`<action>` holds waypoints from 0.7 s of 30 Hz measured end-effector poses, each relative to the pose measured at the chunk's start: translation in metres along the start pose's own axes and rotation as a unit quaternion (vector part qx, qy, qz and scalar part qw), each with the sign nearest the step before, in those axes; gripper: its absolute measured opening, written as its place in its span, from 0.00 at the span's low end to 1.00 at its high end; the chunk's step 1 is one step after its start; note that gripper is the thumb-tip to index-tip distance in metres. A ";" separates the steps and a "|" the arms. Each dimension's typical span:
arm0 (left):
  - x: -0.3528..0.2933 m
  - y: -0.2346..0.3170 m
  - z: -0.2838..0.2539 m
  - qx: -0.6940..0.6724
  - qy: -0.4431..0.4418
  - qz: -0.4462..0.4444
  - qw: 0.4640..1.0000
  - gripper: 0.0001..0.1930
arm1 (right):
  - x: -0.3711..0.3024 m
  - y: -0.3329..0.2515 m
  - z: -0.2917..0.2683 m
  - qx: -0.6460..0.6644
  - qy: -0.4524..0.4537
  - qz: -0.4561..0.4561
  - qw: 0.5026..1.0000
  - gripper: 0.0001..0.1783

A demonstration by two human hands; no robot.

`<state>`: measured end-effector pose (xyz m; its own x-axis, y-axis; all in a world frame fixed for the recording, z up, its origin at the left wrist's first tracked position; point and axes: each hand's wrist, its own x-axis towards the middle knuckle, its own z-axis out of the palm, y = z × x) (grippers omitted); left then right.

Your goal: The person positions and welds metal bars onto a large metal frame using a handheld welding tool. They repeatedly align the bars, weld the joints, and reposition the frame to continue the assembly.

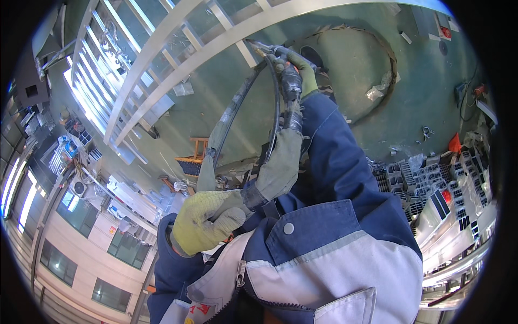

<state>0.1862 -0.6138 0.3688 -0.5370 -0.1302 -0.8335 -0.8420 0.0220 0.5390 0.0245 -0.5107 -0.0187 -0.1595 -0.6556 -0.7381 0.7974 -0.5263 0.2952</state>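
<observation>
My right hand [302, 67], in a yellow-green glove, reaches far forward and is closed around a welding torch [291, 86] wrapped in black tape. The torch's front end lies beside a short slat of a pale metal frame [186, 60]; whether they touch, I cannot tell. From the torch a thick grey cloth-sleeved cable [280, 167], bound with black tape, runs back toward my chest. There my left hand [208, 221], gloved too, is closed around the sleeved cable. Another dark cable [232, 110] loops down from near my right hand.
On the green floor lies a large loop of dark cable [396, 59]. Stacked metal profiles [421, 178] fill the right side, with an orange-red piece [455, 143] among them. A small wooden stool [197, 154] stands beyond my left hand. A building wall with windows [110, 294] is at lower left.
</observation>
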 end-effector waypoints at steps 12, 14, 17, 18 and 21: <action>0.005 0.010 0.000 0.030 -0.003 0.023 0.999 0.10 | -0.003 -0.001 0.007 -0.009 -0.002 0.001 1.000 0.18; 0.003 0.007 0.002 0.026 0.006 0.029 0.999 0.10 | -0.004 -0.001 0.008 -0.013 0.002 0.003 1.000 0.19; 0.005 0.009 0.003 0.029 0.012 0.033 0.999 0.10 | -0.001 -0.004 0.005 -0.007 -0.014 0.022 1.000 0.20; 0.005 0.010 0.002 0.021 0.007 0.028 0.999 0.10 | 0.002 -0.006 0.002 -0.004 -0.026 0.029 0.999 0.20; 0.007 0.013 0.000 0.014 -0.005 0.020 1.000 0.10 | 0.002 -0.005 0.004 -0.007 -0.004 0.026 1.000 0.21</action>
<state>0.1710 -0.6141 0.3698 -0.5705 -0.1192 -0.8126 -0.8210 0.0554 0.5683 0.0177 -0.5114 -0.0201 -0.1215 -0.6861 -0.7173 0.8132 -0.4832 0.3245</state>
